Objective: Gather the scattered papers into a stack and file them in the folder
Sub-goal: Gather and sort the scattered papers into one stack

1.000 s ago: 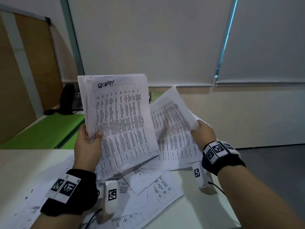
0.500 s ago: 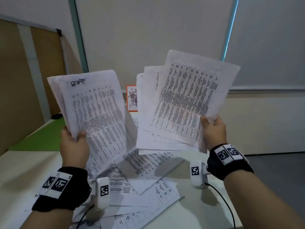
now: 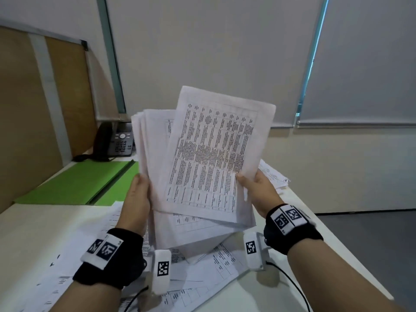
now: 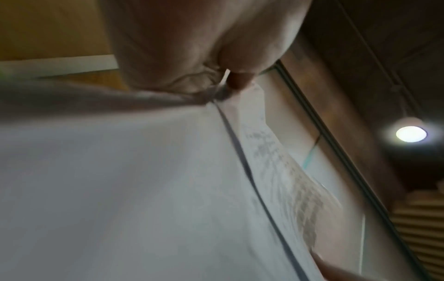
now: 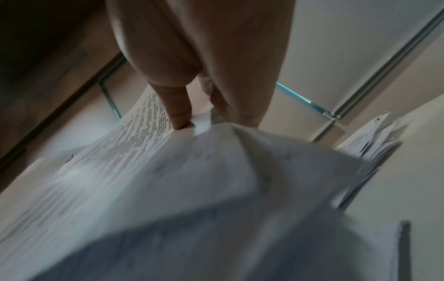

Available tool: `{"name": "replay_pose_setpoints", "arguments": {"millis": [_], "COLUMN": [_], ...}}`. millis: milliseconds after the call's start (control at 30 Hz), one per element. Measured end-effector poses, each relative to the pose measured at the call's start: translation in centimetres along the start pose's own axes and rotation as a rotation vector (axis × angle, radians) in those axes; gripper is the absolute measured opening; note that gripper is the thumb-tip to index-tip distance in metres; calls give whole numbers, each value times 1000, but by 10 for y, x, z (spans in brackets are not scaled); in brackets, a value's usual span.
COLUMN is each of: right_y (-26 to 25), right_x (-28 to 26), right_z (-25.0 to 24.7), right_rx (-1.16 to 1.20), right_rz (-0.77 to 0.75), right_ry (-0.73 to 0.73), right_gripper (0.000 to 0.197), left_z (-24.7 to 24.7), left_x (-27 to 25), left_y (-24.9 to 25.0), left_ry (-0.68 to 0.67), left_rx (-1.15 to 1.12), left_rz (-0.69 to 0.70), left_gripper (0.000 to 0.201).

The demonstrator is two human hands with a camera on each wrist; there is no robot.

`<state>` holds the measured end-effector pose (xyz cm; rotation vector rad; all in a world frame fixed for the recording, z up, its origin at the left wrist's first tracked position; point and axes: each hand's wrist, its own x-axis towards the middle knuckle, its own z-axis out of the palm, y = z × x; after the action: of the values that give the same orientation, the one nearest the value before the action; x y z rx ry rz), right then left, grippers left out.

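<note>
Both wrist views are blurred, and the held stack [image 3: 202, 167] hides both hands' fingers from the head camera. The left hand [image 3: 137, 199] grips the stack's 9 o'clock edge, thumb in front; the right hand [image 3: 258, 192] pinches its 3 o'clock edge. Loose papers [image 3: 213, 266] lie on the white table [image 3: 33, 233] beneath. The green folder [image 3: 74, 183] sits at 10 o'clock, a desk phone [image 3: 114, 143] behind it.
</note>
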<state>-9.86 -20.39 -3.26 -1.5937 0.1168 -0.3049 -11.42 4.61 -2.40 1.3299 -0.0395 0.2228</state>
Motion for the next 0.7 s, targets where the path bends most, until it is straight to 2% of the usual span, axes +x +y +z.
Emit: {"name": "replay_pose_setpoints", "arguments": {"millis": [67,100,167,200,267,333,467,700], "right_y": [-3,-4,-10,-15,-24,-33,-42,-26], "right_x": [-6,-9,-16,-19,-24,-28,-37,-47], "right_z": [5,6,9,10,13,16,20,18], "right_rx": [10,27,92,126,148,71,-34,-52], "right_rz": [-22,-45,-107,-140,-213,-285,-351,-322], "right_ry": [-21,-16,14,28,57,91,79,46], "right_gripper": [40,39,41,46,52,52,57,55], "left_z": [4,7,13,14,17,17,16,11], "left_x": [-5,-5,-9,-8,-8,-9,-10,-11], "left_y": [1,0,5,6,10,16,24,10], "left_ry": [-67,-87,-33,4,1,-16,-75,-58], "left_rx": [15,39,92,110,147,190,205,235], "left_rz": [-22,8,96,133,210,264,301,199], "left_gripper": [60,57,23,17,26,33,52,58]}}
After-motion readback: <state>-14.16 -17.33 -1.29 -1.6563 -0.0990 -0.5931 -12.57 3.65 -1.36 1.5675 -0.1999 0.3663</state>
